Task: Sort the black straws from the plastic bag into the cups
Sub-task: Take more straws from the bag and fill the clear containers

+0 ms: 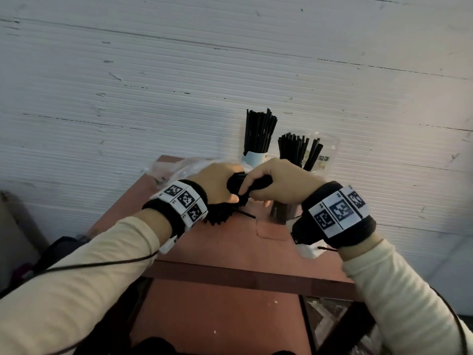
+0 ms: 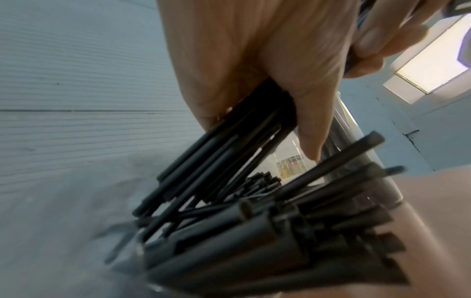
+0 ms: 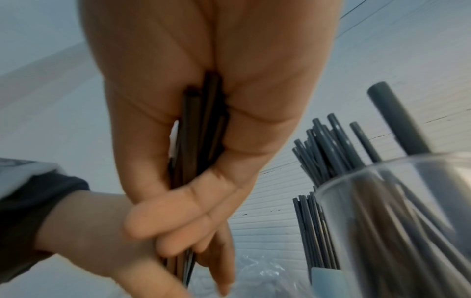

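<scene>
Over the red-brown table my left hand and right hand meet on one bundle of black straws. The left hand grips the bundle of straws, whose ends fan out below the wrist. The right hand holds a few thin straws in its curled fingers, touching the left hand. The crumpled plastic bag lies behind the left hand. At the back, a blue-labelled cup and a clear cup hold upright straws.
A third clear cup with dark straws stands right under my right hand, close to its wrist camera. One loose straw lies on the table. A white ribbed wall backs the table, and the table's front edge is near me.
</scene>
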The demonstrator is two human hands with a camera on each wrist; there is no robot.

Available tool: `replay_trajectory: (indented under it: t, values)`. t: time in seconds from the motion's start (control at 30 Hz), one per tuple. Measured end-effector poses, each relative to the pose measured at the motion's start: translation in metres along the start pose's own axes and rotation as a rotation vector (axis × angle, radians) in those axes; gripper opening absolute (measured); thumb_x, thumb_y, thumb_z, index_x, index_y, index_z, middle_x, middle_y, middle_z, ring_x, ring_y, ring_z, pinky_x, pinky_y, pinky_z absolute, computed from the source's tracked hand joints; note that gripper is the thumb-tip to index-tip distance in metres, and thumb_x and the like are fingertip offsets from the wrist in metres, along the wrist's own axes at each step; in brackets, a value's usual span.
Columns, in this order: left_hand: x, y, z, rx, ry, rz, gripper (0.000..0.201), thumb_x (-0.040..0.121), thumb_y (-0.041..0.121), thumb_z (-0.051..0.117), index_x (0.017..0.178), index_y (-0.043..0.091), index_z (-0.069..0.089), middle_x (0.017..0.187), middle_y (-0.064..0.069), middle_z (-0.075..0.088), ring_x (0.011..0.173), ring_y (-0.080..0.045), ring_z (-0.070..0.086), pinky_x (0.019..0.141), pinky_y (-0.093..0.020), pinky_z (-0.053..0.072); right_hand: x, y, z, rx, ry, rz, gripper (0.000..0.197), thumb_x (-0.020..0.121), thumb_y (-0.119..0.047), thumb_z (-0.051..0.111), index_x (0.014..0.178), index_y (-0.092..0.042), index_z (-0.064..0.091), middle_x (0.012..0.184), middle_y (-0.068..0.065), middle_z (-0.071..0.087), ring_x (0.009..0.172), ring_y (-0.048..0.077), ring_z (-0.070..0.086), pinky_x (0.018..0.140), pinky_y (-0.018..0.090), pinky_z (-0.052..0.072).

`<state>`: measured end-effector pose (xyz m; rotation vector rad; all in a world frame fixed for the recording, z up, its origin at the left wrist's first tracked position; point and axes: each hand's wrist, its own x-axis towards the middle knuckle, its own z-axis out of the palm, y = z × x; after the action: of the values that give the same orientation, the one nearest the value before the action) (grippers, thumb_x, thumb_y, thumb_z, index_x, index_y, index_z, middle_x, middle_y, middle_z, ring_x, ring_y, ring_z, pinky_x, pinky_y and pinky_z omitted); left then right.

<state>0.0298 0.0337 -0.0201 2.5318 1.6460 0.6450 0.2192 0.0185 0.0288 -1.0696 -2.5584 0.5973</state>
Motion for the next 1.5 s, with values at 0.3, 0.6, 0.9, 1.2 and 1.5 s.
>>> replay_trajectory:
  t: [0.3,0.6,0.9,1.2,1.5]
  values:
    - [-0.002,0.018,0.002,-0.016,0.091,0.152,0.013,0.089,0.022,0.062,0.092,0.010,0.065,0.089,-0.001,0.067,0.081,-0.017,0.061,0.069,-0.015,0.040,-0.015,0.031,0.008,0.111,0.192,-0.078,0.048,0.083,-0.020,0.074,0.127,-0.034,0.060,0.103,-0.019,0.064,0.089,-0.006,0.061,0.085,0.014,0.045]
    - [0.003,-0.003,0.004,-0.212,0.047,-0.193,0.023,0.094,0.036,0.056,0.088,0.015,0.059,0.080,-0.006,0.065,0.080,-0.026,0.061,0.075,-0.035,0.043,-0.007,0.023,0.028,0.028,-0.039,0.284,0.042,0.085,-0.054,0.062,0.106,-0.018,0.061,0.094,0.000,0.070,0.081,0.018,0.069,0.078,0.035,0.058]
    - [-0.002,-0.006,0.000,-0.235,0.022,-0.193,0.018,0.094,0.033,0.057,0.085,0.018,0.063,0.077,-0.001,0.066,0.076,-0.019,0.060,0.072,-0.030,0.046,0.027,0.011,0.049,-0.010,-0.145,0.299,0.009,0.087,-0.010,0.060,0.091,-0.003,0.065,0.082,0.010,0.075,0.073,0.021,0.072,0.061,0.026,0.055]
    - [-0.005,0.005,-0.021,-0.281,0.039,-0.138,0.026,0.092,0.042,0.059,0.072,0.025,0.055,0.066,0.012,0.057,0.061,-0.002,0.053,0.058,-0.014,0.037,0.012,-0.001,0.005,0.282,0.512,0.048,0.008,0.086,-0.003,0.061,0.089,-0.009,0.066,0.081,0.004,0.070,0.060,0.001,0.059,0.057,0.017,0.046]
    - [0.005,0.049,-0.029,-0.744,0.019,-0.009,0.056,0.085,0.063,0.054,0.066,0.010,0.059,0.058,0.004,0.057,0.063,-0.015,0.057,0.073,-0.032,0.047,-0.020,-0.058,-0.046,0.559,0.646,-0.373,0.032,0.101,-0.028,0.040,0.132,-0.025,0.047,0.131,-0.001,0.055,0.119,0.017,0.056,0.102,0.038,0.047]
